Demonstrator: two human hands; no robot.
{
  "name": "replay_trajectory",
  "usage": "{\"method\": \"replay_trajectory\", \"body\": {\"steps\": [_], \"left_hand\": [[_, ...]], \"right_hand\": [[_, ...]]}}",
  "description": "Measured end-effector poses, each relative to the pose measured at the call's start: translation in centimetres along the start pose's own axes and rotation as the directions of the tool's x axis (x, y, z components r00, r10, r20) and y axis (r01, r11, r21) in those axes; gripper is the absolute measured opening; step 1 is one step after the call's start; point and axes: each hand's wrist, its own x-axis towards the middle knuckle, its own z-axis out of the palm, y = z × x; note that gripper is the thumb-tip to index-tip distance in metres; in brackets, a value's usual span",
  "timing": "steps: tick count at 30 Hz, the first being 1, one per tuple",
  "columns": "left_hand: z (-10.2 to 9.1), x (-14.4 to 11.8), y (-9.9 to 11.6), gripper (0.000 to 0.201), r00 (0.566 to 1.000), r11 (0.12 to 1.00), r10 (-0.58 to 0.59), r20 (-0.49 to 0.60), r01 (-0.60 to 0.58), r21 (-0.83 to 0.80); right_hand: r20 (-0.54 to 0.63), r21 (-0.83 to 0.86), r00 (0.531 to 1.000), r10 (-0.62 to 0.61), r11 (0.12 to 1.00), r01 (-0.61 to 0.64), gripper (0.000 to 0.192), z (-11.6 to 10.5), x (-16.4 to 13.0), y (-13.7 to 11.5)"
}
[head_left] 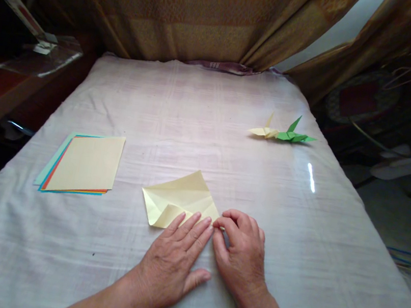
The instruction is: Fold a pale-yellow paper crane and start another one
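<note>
Hands meet at the near edge of a pale yellow paper sheet, partly folded, which lies flat on the white cloth-covered counter just ahead of the person. The left hand lies palm down with fingers stretched forward and together, their tips pressing the sheet's near right part; its grip is released, flat rather than closed, and the thumb juts out to the right on the cloth. The right hand comes in from the lower right, wrist low, knuckles raised, forefinger and thumb curled to pinch the sheet's right corner, so this grip is grasping the paper. The two forearms slant inward from the bottom edge. Left of the sheet, well apart, rests a stack of coloured papers topped by a cream one. Farther off to the right lie a yellow folded figure and a green folded figure, touching each other.
</note>
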Motion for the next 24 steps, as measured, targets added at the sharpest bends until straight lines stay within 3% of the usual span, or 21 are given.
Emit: {"method": "replay_trajectory", "body": {"steps": [7,24], "left_hand": [[-0.5,-0.4,-0.5,0.065,0.999,1.0,-0.009,0.052,0.01,-0.012],[-2.6,-2.2,-4.3,0.069,0.982,0.996,0.08,0.171,-0.084,0.016]], "right_hand": [[-0.007,-0.005,1.0,-0.005,1.0,0.005,0.012,-0.1,0.0,-0.1],[0.002,-0.039,0.998,-0.064,0.997,0.064,0.011,0.2,-0.1,0.7]]}}
